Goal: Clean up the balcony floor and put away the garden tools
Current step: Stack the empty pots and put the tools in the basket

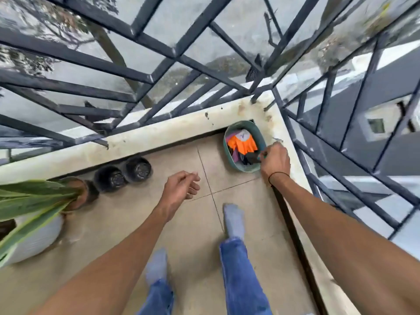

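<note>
**Desk:** What does the head camera show on the balcony?

**Photographer:** A person in blue jeans (241, 276) and grey socks stands on a beige tiled floor (186, 226), looking down into the corner at about one o'clock. A teal oval basket (229, 159) sits there on the floor, tucked against the cream ledge (159, 133).

**Desk:** Which way does it lie?

**Photographer:** Its long axis runs roughly from eleven o'clock to five o'clock. Inside lie an orange glove (243, 143) and other items too blurred to name.

**Desk:** And the hands?

**Photographer:** The right hand (275, 159) is at the basket's rim on the four o'clock side, fingers curled; they appear to pinch the rim, though blur hides the exact grip. The left hand (180, 188) hangs over the tiles at centre, fingers loosely curled, holding nothing.

**Desk:** Anything else?

**Photographer:** Two black pots (123, 173) stand side by side along the ledge at ten o'clock. A leafy plant (34, 201) in a white pot (38, 237) fills nine o'clock. Dark metal railing (141, 73) rises above the ledge.
</note>
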